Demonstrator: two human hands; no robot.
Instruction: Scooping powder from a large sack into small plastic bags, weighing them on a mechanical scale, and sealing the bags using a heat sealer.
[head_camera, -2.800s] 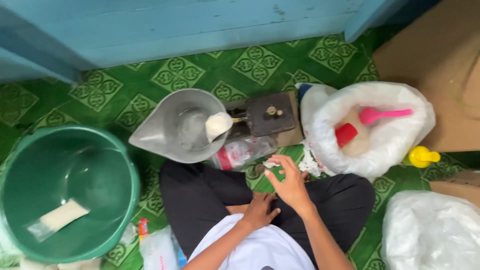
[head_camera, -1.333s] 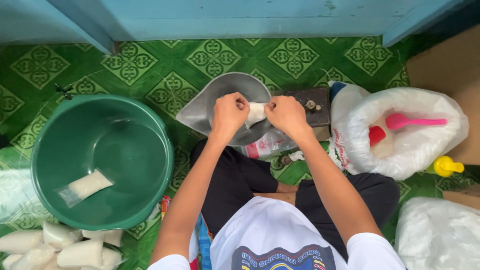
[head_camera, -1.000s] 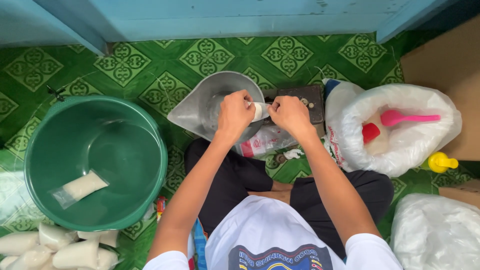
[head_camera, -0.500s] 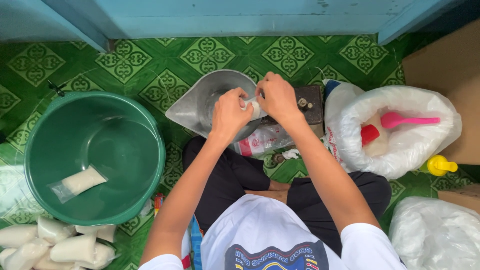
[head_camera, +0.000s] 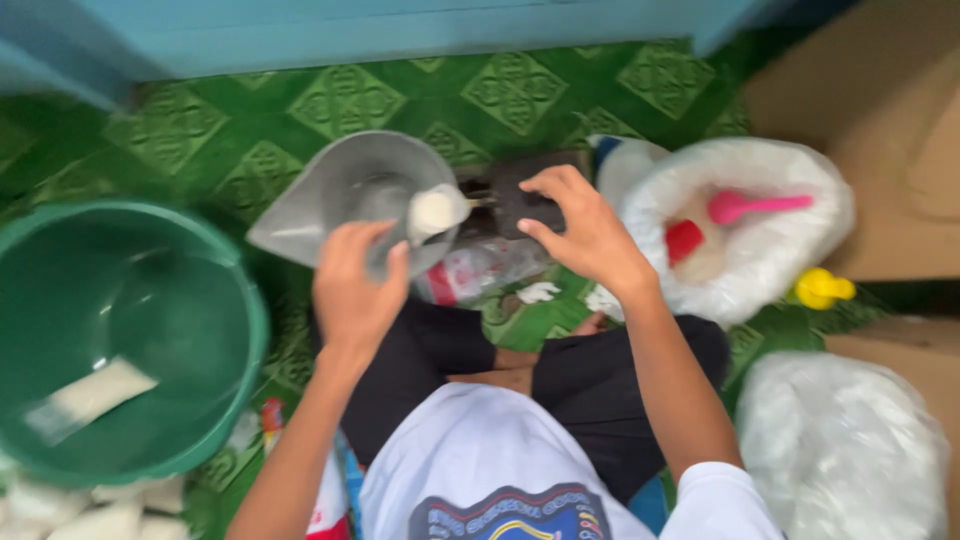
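I sit cross-legged on a green patterned floor mat. My left hand (head_camera: 356, 285) hovers over the near rim of a grey metal scale pan (head_camera: 335, 190), fingers loosely curled and holding nothing. A small white filled plastic pouch (head_camera: 436, 211) rests on the pan's right edge. My right hand (head_camera: 583, 230) is spread open above the dark scale body (head_camera: 520, 190), fingertips near its top. A clear plastic bottle with a red label (head_camera: 478, 274) lies on the mat below the scale.
A large green basin (head_camera: 190, 300) at left holds one flat white pouch (head_camera: 88, 396); more white pouches (head_camera: 90, 515) lie below it. At right, an open white sack (head_camera: 770, 250) holds a pink scoop (head_camera: 755, 206) and red cup (head_camera: 684, 241). A yellow object (head_camera: 822, 288), another bag (head_camera: 850, 440), and cardboard are nearby.
Both hands had been together on the white pouch over the pan. They have let go and drawn apart; the pouch now rests on the pan's edge. The view shifted and blurred.
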